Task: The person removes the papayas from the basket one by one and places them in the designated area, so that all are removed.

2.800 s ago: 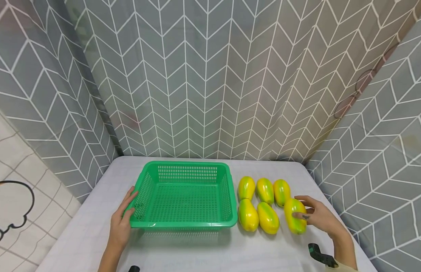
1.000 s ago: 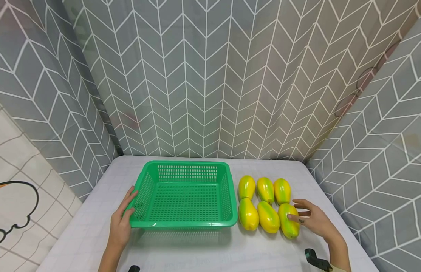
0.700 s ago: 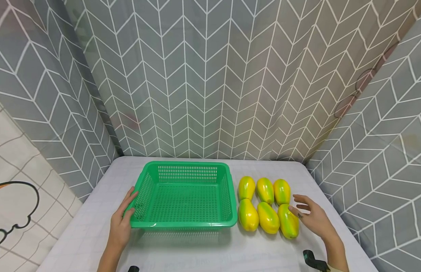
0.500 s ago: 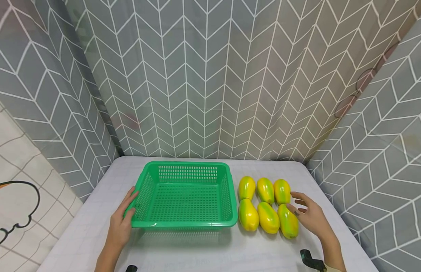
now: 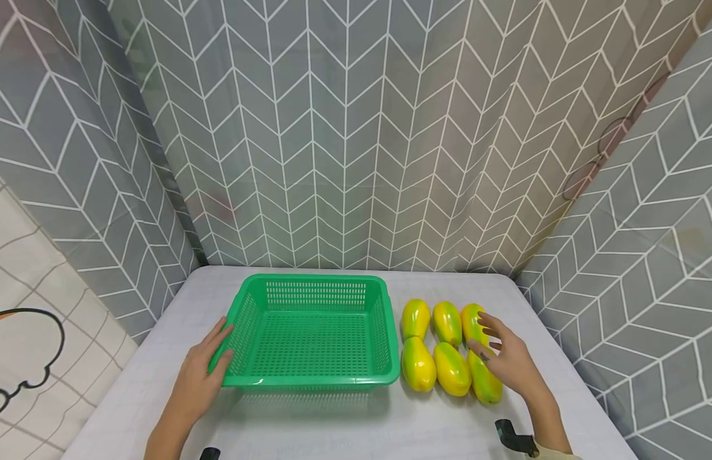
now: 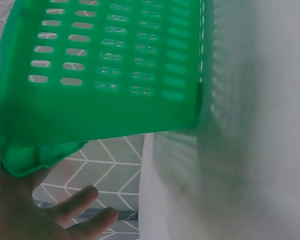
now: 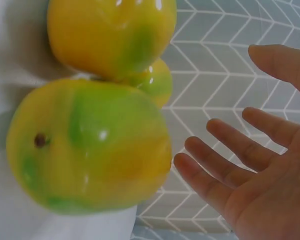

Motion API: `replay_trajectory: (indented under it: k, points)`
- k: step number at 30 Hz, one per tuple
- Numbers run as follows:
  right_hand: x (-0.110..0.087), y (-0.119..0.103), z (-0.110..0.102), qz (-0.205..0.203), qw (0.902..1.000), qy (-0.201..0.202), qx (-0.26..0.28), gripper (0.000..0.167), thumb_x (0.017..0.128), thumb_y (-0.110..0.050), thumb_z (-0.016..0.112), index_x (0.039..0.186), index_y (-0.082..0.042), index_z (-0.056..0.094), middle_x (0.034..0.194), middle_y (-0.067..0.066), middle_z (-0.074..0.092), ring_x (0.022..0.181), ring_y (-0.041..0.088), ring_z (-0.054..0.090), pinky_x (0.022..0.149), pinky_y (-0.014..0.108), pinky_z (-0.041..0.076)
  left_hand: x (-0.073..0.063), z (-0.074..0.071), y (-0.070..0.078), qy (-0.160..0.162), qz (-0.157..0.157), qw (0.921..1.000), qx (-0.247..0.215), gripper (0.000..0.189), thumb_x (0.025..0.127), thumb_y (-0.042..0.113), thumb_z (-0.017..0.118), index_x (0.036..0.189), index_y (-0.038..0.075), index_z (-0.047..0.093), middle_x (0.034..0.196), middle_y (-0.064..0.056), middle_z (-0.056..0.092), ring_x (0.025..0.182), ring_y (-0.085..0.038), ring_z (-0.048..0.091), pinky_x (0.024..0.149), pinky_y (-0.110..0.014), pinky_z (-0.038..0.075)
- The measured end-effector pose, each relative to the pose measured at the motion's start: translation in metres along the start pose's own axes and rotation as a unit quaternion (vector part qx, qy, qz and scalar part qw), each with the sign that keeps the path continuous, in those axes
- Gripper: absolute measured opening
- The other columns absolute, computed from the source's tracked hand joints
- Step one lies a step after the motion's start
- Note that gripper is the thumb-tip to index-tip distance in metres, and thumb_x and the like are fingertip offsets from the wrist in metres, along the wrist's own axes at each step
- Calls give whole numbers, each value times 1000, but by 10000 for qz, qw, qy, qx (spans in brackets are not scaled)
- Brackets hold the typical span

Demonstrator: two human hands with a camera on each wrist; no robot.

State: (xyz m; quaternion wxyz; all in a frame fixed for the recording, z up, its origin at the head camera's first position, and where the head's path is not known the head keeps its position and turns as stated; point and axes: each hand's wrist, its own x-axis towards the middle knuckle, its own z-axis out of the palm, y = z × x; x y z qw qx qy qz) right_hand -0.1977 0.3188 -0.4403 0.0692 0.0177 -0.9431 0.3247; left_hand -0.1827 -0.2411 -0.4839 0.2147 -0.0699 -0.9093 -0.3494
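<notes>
My left hand (image 5: pixel 199 374) rests at the near left corner of a green plastic basket (image 5: pixel 310 381), its fingers along the outside of the rim and its thumb by the corner. In the left wrist view those fingers are loosely spread below the basket corner. My right hand (image 5: pixel 510 358) hovers over the right end of two rows of glossy yellow-green papayas, holding nothing. It overlaps the front right papaya (image 5: pixel 487 383) and the back right papaya (image 5: pixel 472 319). The right wrist view shows its fingers spread and extended beside a papaya (image 7: pixel 90 150).
Other papayas are a front middle one (image 5: pixel 452 370), a front left one (image 5: pixel 418 365), a back middle one (image 5: pixel 447 322) and a back left one (image 5: pixel 416 318). A white cloth covers the table (image 5: pixel 310 441). Grey patterned curtains (image 5: pixel 344 140) hang around it.
The right hand set the front right papaya down at the row's end and let go. It has since risen and shifted left over the papayas. The left hand has loosened slightly at the basket.
</notes>
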Motion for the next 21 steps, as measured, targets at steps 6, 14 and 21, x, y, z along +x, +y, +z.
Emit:
replay_trajectory:
  k: [6, 14, 21]
  points:
    - [3, -13, 4, -191, 9998, 48, -17, 71, 101, -25, 74, 159, -2, 40, 157, 27, 51, 139, 50, 55, 111, 65, 53, 2, -1, 9, -67, 40, 9996, 286, 54, 105, 22, 61, 154, 3, 51, 167, -24, 42, 143, -56, 39, 108, -80, 37]
    - [7, -29, 14, -674, 9976, 69, 129, 69, 101, -32, 74, 158, -6, 44, 157, 23, 54, 138, 48, 58, 110, 65, 54, 7, 5, 30, 61, 369, 9953, 898, 56, 100, 24, 65, 152, 6, 55, 165, -23, 45, 146, -62, 34, 107, -88, 31]
    - [7, -45, 26, -789, 9968, -121, -43, 71, 101, -38, 73, 159, -9, 44, 161, 20, 50, 146, 47, 51, 115, 68, 49, 6, 8, 43, 134, 529, 9926, 1083, 58, 98, 24, 67, 152, 8, 55, 163, -20, 48, 144, -61, 35, 107, -88, 28]
